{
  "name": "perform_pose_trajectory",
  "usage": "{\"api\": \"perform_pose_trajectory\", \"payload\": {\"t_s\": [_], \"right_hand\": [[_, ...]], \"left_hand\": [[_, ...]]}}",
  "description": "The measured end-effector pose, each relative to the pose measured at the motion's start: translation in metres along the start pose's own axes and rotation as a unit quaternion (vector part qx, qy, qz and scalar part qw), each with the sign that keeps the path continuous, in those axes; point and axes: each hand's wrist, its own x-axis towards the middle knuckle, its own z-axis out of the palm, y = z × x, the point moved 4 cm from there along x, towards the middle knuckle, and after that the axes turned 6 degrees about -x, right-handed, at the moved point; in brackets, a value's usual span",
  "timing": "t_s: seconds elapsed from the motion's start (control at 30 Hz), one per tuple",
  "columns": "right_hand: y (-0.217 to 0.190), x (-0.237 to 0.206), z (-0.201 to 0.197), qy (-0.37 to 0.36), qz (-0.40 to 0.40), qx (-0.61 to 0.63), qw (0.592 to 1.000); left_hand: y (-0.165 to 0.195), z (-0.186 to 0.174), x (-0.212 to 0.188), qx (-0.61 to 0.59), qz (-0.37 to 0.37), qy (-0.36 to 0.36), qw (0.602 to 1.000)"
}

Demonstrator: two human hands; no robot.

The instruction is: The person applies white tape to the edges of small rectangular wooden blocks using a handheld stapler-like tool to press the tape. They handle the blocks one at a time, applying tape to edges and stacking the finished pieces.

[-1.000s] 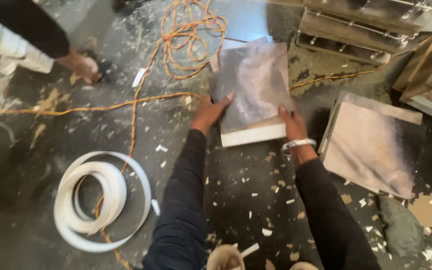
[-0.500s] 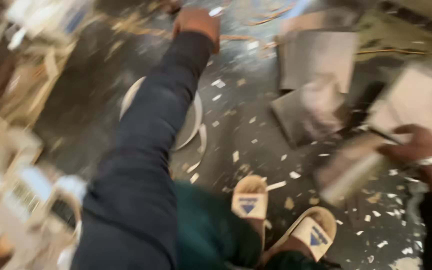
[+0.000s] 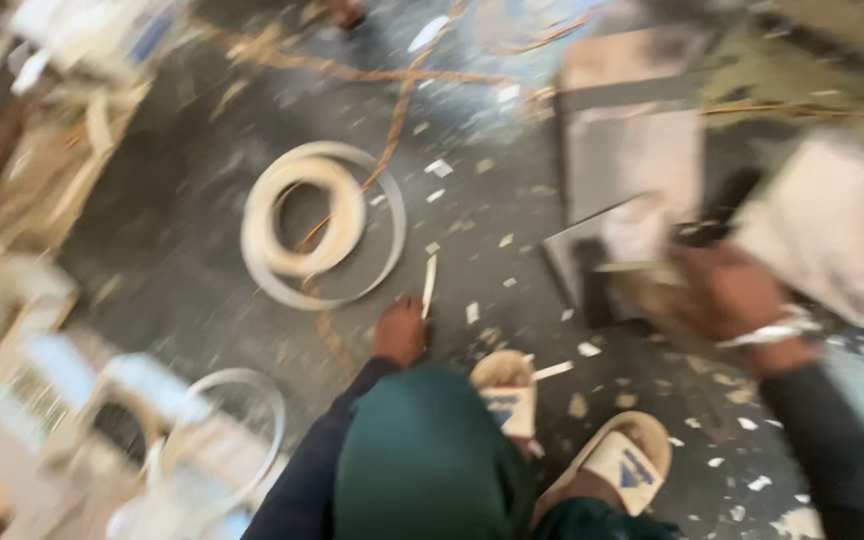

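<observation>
Grey board (image 3: 632, 165), likely stiff and heavy, best lifted by opposite edges: right hand (image 3: 727, 295) grasping its corner, left hand (image 3: 399, 333) clenched on floor (image 3: 182, 230).

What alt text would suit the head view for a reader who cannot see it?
Blurred view down at a littered dark floor: the person's left hand rests low by a thin white strip, and the right hand grips a pale flat panel. A white coiled band lies ahead, sandalled feet below.

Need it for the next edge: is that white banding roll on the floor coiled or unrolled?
Coiled: the white banding roll lies flat in loops on the floor.
</observation>
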Motion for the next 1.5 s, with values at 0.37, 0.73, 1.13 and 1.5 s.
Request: {"api": "perform_pose_trajectory", "payload": {"t_s": [0.37,0.73,1.13,1.5], "right_hand": [[-0.062,-0.004,-0.001,0.129,-0.067,-0.026,0.989],[-0.023,-0.054,0.031,-0.102,0.024,-0.065,0.992],[-0.037,-0.044,0.012,-0.135,0.068,-0.066,0.986],[-0.036,-0.036,0.035,-0.110,0.064,-0.037,0.991]], "left_hand": [[0.072,0.002,0.039,-0.026,-0.021,-0.134,0.990],[0.150,-0.042,0.083,-0.159,0.279,-0.035,0.947],[0.276,-0.084,0.102,-0.028,0.448,-0.203,0.870],[-0.012,-0.184,0.132,-0.083,0.177,0.129,0.972]]}}
